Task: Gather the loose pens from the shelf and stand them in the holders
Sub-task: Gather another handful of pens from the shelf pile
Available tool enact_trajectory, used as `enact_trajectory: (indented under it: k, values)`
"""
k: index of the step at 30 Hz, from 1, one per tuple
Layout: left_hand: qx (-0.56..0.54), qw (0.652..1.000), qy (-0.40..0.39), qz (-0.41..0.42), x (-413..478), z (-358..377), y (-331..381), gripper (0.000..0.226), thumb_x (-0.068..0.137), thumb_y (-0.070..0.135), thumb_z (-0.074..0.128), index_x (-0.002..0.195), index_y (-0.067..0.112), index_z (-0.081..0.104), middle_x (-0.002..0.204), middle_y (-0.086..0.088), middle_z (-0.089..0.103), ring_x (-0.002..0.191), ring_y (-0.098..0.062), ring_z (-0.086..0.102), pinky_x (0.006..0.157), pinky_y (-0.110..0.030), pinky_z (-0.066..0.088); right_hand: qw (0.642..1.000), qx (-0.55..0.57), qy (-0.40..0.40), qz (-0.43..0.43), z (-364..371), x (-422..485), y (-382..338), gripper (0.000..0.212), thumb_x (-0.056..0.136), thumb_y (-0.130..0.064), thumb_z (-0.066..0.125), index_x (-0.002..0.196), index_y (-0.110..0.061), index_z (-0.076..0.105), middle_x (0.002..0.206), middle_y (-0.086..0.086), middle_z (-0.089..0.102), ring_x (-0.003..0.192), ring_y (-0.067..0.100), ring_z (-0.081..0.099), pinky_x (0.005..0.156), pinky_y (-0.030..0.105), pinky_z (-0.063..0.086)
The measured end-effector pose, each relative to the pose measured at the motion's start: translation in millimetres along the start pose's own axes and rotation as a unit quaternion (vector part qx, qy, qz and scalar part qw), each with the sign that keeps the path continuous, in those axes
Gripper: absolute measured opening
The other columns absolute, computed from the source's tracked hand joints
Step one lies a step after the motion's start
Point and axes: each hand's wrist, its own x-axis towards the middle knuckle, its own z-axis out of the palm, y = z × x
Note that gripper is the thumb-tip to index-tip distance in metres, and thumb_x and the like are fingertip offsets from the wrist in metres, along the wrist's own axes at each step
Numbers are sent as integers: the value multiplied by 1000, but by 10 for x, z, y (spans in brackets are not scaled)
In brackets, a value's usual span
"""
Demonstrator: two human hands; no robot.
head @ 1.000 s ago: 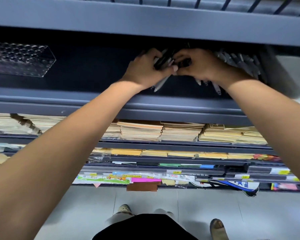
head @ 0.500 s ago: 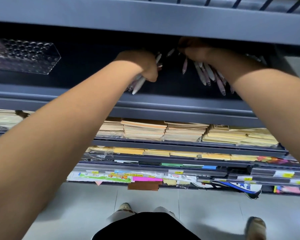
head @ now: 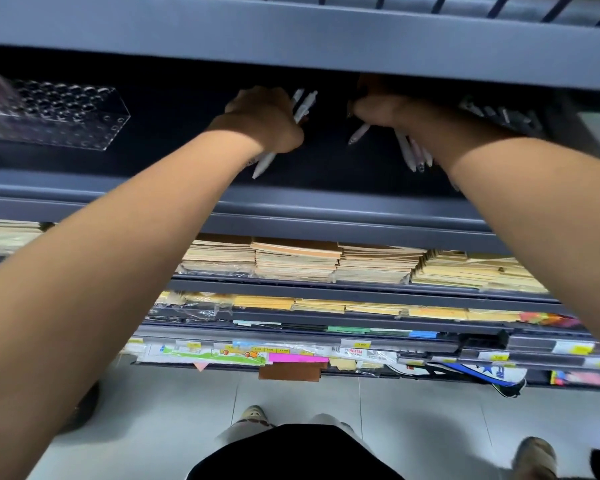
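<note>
Both of my arms reach into a dark shelf (head: 326, 181) under a grey upper ledge. My left hand (head: 264, 116) grips a bundle of white pens (head: 300, 103); their tips stick out below my wrist and their clicker ends above my fist. My right hand (head: 385, 110) is further in, partly hidden by the ledge, and lies over several loose white and pink pens (head: 411, 154) on the shelf floor. Whether its fingers hold any of them is hidden. A clear plastic pen holder (head: 59, 116) with round holes stands at the shelf's left.
More dark pens (head: 499, 114) lie at the shelf's right end. Stacks of tan notebooks (head: 298, 259) fill the shelf below, with coloured paper and price tags lower down. My feet (head: 253, 415) stand on a pale tiled floor.
My two hands, together at the shelf's middle a second ago, have drawn apart. The left holds a pen bundle; the right has gone deeper under the ledge. The view has tilted slightly.
</note>
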Motion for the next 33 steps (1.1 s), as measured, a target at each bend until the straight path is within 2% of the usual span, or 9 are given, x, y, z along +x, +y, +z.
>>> enact_trajectory:
  k: [2,4,7,10,14,19,23,28,33]
  values:
    - [-35,999,-16,-3,26,-11,-57,21,81,25,61,76,7,54,79,-10,60,71,-27,58,59,-28,42,1000,0,-8,-4,-36,-44,5,38,102,-17,40,137,-4,44,133,7,51,60,-1,43,39,-3,29]
    - [-63,998,-17,-8,33,-19,-94,19,80,27,61,70,12,54,69,-8,59,63,-22,58,51,-25,38,1000,-1,-12,-12,-37,-52,26,33,104,-22,34,132,-12,50,133,3,53,60,0,54,59,-2,34]
    - [-96,995,-15,-18,21,-11,-131,20,78,30,62,69,13,58,63,-7,61,59,-20,61,47,-22,37,1000,-12,-15,-21,4,-89,-20,33,104,-31,33,129,-19,51,132,7,57,65,8,64,79,15,36]
    - [-110,994,-9,-20,23,13,-147,18,77,28,63,67,14,58,62,-5,60,62,-20,62,49,-22,37,998,-38,39,-32,42,-94,-47,42,100,-41,42,131,-15,50,126,10,59,84,22,58,65,9,37]
    - [-110,993,11,-31,23,55,-148,20,79,30,65,81,13,57,78,-4,58,81,-27,57,68,-29,43,992,-102,66,-17,140,-39,-169,54,92,-41,49,140,-18,39,137,15,48,115,34,55,86,29,40]
    - [-158,987,11,-36,25,64,-182,18,79,27,63,92,15,59,80,-3,58,83,-27,59,67,-28,43,988,-112,69,77,161,-39,-289,69,96,-40,46,153,-17,13,157,15,22,141,37,29,114,43,30]
    - [-169,985,17,-25,44,73,-206,17,78,29,61,90,17,58,78,-2,57,80,-25,56,67,-26,42,976,-176,91,91,97,-199,-198,49,94,-27,50,139,-9,42,143,23,43,129,41,45,103,47,42]
    - [-173,984,25,-23,25,92,-198,18,78,34,59,83,17,58,81,-4,58,80,-25,56,70,-28,43,975,-173,75,115,-43,-505,-168,45,87,-24,62,127,-8,51,119,22,61,106,38,61,84,37,51]
    - [-299,953,-9,-53,-51,61,-163,22,79,28,67,66,14,57,58,-2,60,36,-14,53,37,-12,35,981,-135,68,122,-146,-878,-185,15,78,-19,64,75,-4,62,77,18,67,68,29,63,66,29,51]
